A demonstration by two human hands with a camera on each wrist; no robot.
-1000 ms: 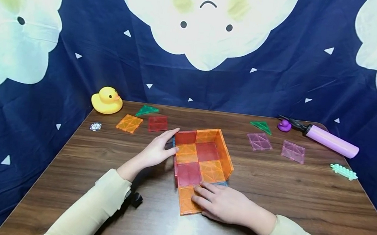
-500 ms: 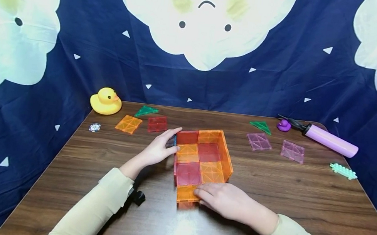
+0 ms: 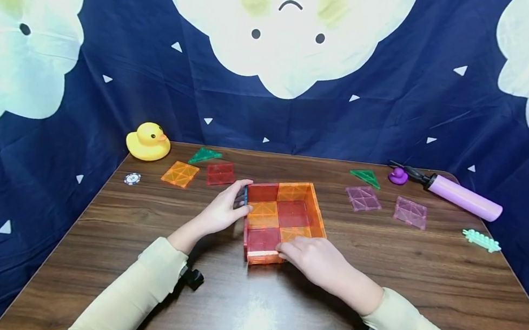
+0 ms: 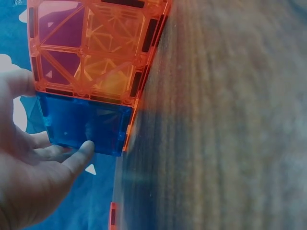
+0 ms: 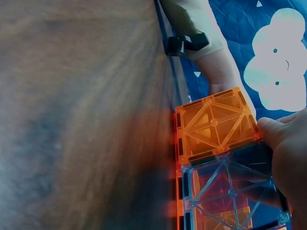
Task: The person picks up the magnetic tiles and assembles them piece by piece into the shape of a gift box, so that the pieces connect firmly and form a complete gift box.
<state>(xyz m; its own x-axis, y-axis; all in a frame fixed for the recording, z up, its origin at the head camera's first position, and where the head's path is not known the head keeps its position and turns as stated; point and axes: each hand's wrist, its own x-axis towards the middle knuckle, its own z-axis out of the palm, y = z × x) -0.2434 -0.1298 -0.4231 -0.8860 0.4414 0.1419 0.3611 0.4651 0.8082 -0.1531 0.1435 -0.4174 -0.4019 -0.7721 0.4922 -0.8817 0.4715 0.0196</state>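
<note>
An open-topped box of translucent magnetic tiles [image 3: 292, 213] stands on the table, with red and orange squares in its floor. My left hand [image 3: 221, 210] holds its left wall near the back corner, thumb on the inner side. In the left wrist view those fingers touch a blue tile [image 4: 88, 123]. My right hand [image 3: 316, 261] pinches the top of the front wall, by an orange tile [image 5: 214, 122] that stands upright. Beside that orange tile is a clear blue tile [image 5: 231, 192], partly covered by the right hand. The right fingertips are hidden behind the wall.
Behind on the left lie orange [image 3: 180, 174], red [image 3: 220, 173] and green [image 3: 204, 155] tiles, a yellow duck [image 3: 148, 142] and a poker chip [image 3: 133, 179]. On the right are purple tiles [image 3: 363, 198], a green triangle [image 3: 366, 178], a purple duck [image 3: 397, 176], a pump [image 3: 465, 198] and a mint toy [image 3: 481, 240].
The orange front tile has swung from flat on the table to upright, closing the box's front. My right hand has risen with it; my left hand has stayed at the left wall.
</note>
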